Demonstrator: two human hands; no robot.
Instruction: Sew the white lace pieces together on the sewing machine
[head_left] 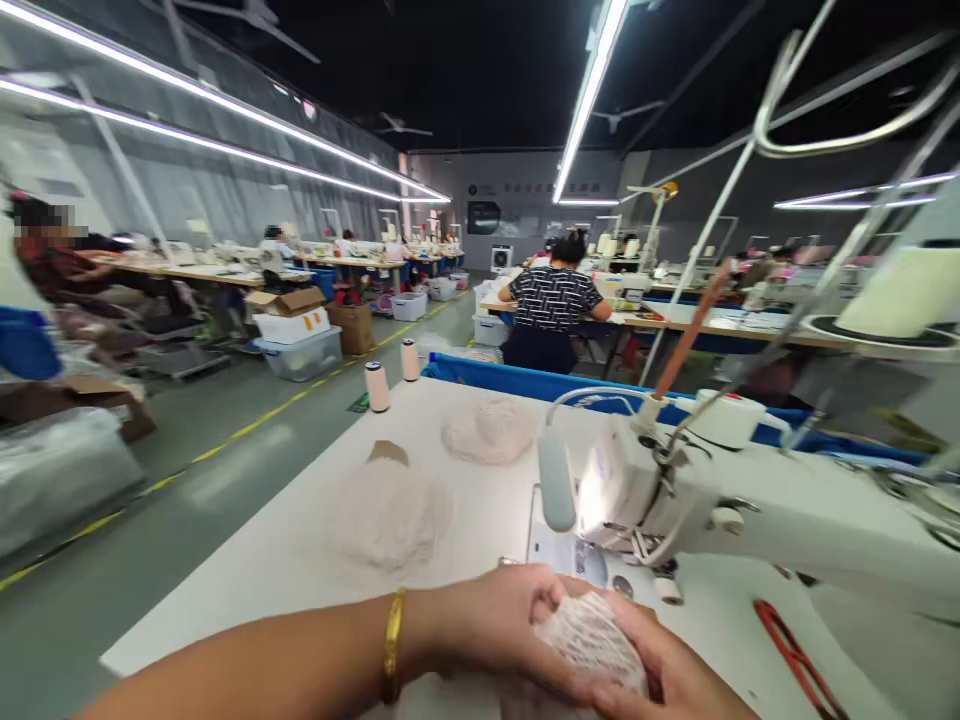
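Note:
Both of my hands grip one piece of white lace fabric (592, 640) at the front of the sewing table, just before the machine's needle area. My left hand (502, 620), with a gold bangle at the wrist, closes on the lace from the left. From the right my right hand (667, 665) holds it, fingers curled round the edge. The lit sewing machine head (622, 480) stands right behind the hands. Two soft, pale pink heaps of fabric, a nearer one (394, 515) and a farther one (487, 430), lie on the white tabletop (247, 580).
Red-handled thread snips (795, 650) lie to the right. Two thread spools (377, 387) stand at the table's far left corner. A blue cloth bin (480, 372) borders the far edge. Ahead sits a co-worker in a patterned top (555, 300). A thread stand rises at right.

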